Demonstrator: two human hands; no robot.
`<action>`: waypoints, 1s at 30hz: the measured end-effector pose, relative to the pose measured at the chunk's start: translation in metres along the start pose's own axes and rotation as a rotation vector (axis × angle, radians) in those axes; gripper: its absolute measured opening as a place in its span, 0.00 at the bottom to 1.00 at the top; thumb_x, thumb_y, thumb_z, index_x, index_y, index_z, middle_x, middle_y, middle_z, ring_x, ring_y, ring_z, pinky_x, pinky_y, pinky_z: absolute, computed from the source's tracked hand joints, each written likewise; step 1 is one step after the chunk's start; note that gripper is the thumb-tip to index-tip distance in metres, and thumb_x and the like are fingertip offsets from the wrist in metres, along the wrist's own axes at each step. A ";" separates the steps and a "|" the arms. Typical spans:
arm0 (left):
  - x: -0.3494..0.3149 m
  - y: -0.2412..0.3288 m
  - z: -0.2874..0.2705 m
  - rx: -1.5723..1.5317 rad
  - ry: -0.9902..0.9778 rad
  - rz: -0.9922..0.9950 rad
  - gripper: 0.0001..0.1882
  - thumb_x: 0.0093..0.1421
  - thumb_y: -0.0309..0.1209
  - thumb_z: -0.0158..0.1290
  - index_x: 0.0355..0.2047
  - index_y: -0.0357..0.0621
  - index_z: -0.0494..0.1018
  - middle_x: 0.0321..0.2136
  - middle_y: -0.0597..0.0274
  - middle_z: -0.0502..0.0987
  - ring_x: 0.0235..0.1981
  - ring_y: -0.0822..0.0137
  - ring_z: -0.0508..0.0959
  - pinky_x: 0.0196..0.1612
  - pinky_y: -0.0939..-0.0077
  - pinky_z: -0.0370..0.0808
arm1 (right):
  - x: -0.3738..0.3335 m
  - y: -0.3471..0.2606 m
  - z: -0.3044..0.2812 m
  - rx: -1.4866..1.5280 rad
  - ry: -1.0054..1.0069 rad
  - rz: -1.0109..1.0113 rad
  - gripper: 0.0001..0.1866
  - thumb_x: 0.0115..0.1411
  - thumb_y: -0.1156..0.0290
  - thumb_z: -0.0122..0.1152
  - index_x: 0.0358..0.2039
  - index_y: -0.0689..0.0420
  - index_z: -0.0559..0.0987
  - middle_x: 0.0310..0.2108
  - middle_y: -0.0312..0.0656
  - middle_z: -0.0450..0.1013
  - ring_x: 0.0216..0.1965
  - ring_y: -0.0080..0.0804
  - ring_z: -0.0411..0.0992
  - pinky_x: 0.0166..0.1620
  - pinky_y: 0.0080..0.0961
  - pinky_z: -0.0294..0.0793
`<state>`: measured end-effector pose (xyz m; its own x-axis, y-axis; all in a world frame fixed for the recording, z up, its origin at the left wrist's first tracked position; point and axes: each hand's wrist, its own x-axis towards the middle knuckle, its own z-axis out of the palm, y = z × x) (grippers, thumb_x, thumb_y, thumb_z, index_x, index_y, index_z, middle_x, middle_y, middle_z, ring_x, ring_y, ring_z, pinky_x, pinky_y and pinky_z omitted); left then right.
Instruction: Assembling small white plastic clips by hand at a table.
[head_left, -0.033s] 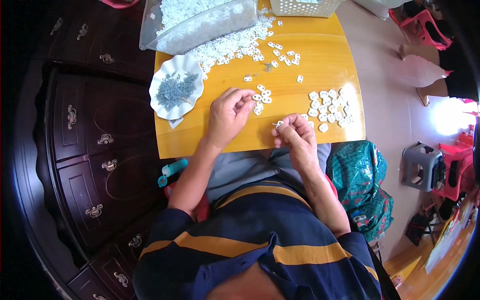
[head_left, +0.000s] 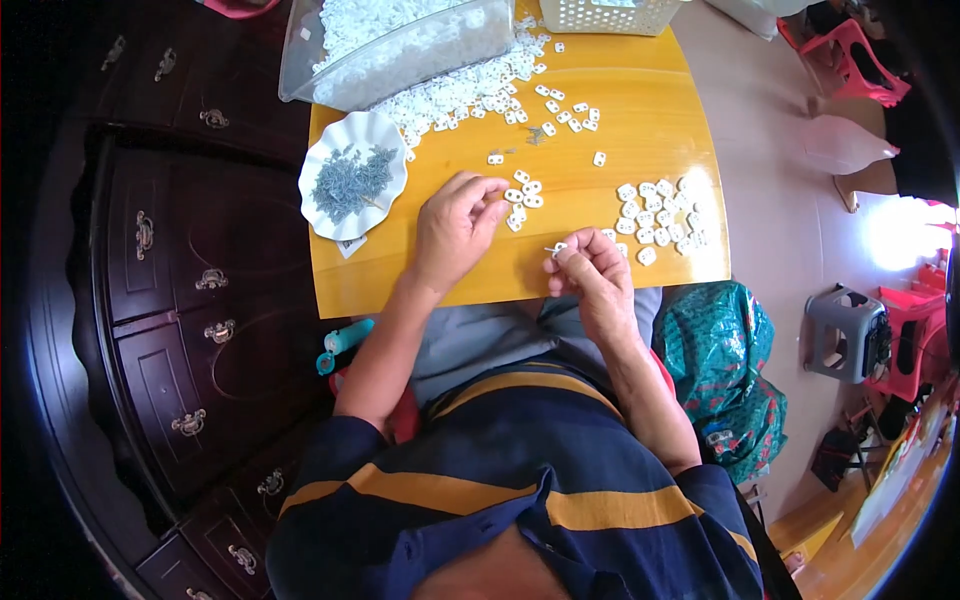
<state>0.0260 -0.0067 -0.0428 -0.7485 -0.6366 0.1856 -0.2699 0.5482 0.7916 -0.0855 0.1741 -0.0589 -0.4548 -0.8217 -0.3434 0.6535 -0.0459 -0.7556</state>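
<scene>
My right hand (head_left: pixel 592 272) is near the table's front edge, pinching a small white plastic piece (head_left: pixel 559 248) between thumb and fingers. A thin grey pin seems to stick out of its left side. My left hand (head_left: pixel 458 228) rests over the table with thumb and forefinger a little apart and nothing visible between them. Just beyond its fingertips lies a small cluster of white two-holed pieces (head_left: pixel 532 187). To the right of my right hand, a larger group of white pieces (head_left: pixel 646 218) is spread on the table, partly hidden by my fingers.
A white scalloped dish (head_left: pixel 312 160) of grey pins stands at the table's left. Behind it, a clear bin (head_left: pixel 300 60) full of white pieces has a heap spilled before it. A cream basket (head_left: pixel 610 16) sits at the back. Green bags (head_left: pixel 715 350) stand right of my lap.
My left hand has drawn back very slightly from the cluster of white pieces. My right hand keeps its pinch in the same place.
</scene>
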 end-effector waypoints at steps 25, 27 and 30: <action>0.006 0.018 -0.003 0.072 -0.044 0.097 0.03 0.62 0.20 0.53 0.35 0.36 0.76 0.28 0.53 0.76 0.25 0.59 0.78 0.29 0.68 0.73 | 0.005 0.009 -0.006 0.087 -0.117 -0.073 0.05 0.70 0.70 0.57 0.39 0.56 0.73 0.31 0.35 0.76 0.27 0.17 0.72 0.32 0.16 0.73; -0.006 0.028 -0.001 -0.002 -0.025 0.050 0.03 0.63 0.20 0.52 0.34 0.35 0.76 0.27 0.53 0.76 0.24 0.60 0.77 0.27 0.70 0.72 | 0.005 0.007 -0.008 0.119 -0.080 -0.058 0.05 0.70 0.69 0.57 0.40 0.56 0.73 0.32 0.34 0.76 0.27 0.17 0.72 0.33 0.16 0.73; -0.026 0.048 0.005 -0.058 -0.074 0.154 0.02 0.61 0.20 0.54 0.33 0.35 0.76 0.25 0.53 0.77 0.24 0.60 0.78 0.28 0.69 0.73 | 0.006 0.006 -0.010 0.218 -0.054 -0.063 0.05 0.70 0.68 0.58 0.40 0.55 0.74 0.34 0.34 0.76 0.29 0.17 0.72 0.35 0.16 0.73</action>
<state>0.0292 0.0386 -0.0122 -0.8216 -0.5042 0.2658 -0.1142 0.6025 0.7899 -0.0904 0.1741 -0.0712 -0.4695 -0.8424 -0.2643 0.7426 -0.2148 -0.6344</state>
